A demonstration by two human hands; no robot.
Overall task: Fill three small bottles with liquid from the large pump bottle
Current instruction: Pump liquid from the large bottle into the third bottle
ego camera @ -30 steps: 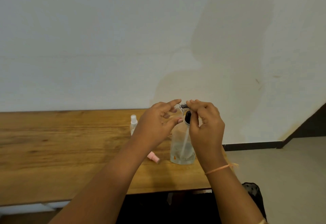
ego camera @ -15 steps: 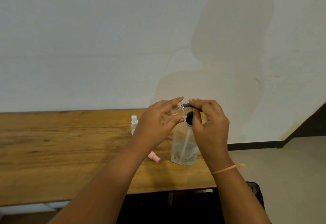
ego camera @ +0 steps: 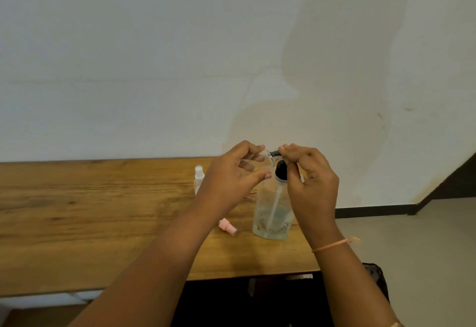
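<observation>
Pump bottle (ego camera: 273, 213) upright | L hand (ego camera: 231, 176) pinches small bottle (ego camera: 259, 159) | R hand (ego camera: 313, 181) pinches pump head (ego camera: 275, 152)

Two forearms come into view, the left forearm (ego camera: 159, 262) from 7 o'clock and the right forearm (ego camera: 342, 275) from 5 o'clock, both bare with no sleeve showing anywhere along them. A thin orange thread (ego camera: 331, 245) is tied round the right wrist, just below the right grip (ego camera: 311, 180). Its loose frayed tail (ego camera: 354, 239) sticks out from the wrist toward 3 o'clock. Further down the same arm, at the frame's 5 o'clock edge, a sliver of a pale band (ego camera: 394, 324) shows; what it is cannot be told. The left grip (ego camera: 231, 174) wears nothing, and its thumbnail is short and plain.
</observation>
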